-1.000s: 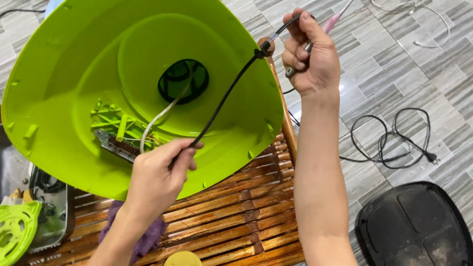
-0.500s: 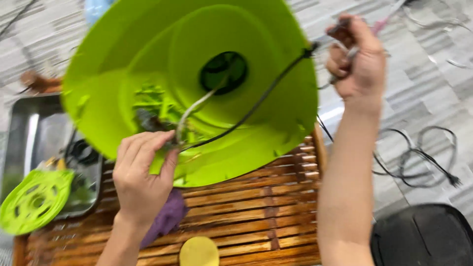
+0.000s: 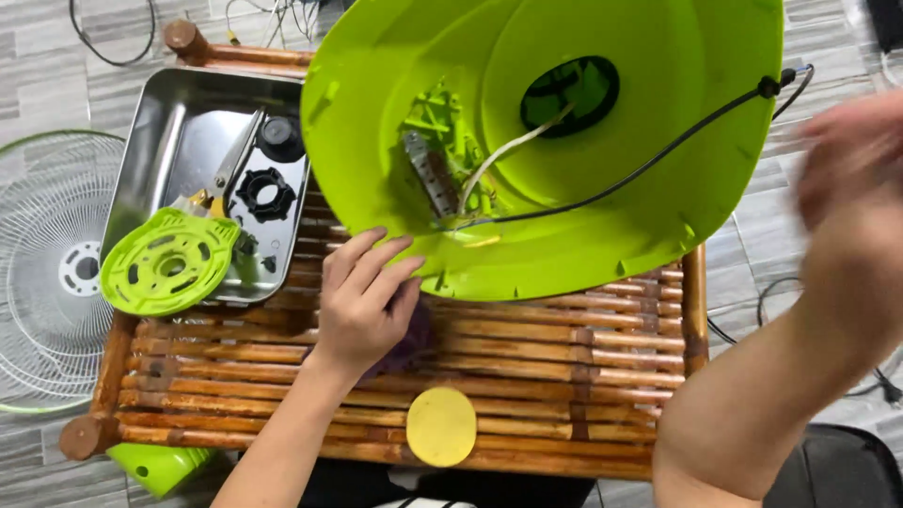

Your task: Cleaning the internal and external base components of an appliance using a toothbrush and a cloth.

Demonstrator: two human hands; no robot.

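A large lime-green fan base (image 3: 658, 188) lies upside down on the bamboo table (image 3: 527, 376), its hollow underside facing me. A black cord (image 3: 640, 171) and a white wire (image 3: 508, 150) run from its inner parts; the cord leaves over the right rim. My left hand (image 3: 365, 303) rests below the base's near edge with its fingertips touching the rim, lying over a purple cloth (image 3: 414, 341). My right hand (image 3: 851, 160) is a blur at the far right, off the cord and apart from the base.
A steel tray (image 3: 179, 122) at the table's back left holds black knobs (image 3: 266, 193) and a green round disc (image 3: 169, 261). A white fan grille (image 3: 42, 273) lies on the floor at left. A yellow disc (image 3: 440, 425) sits near the front edge. Cables (image 3: 781, 292) trail at right.
The view has swung left. My left hand let go of the wires and dropped to the base's near rim. My right hand released the cord and pulled away to the right.
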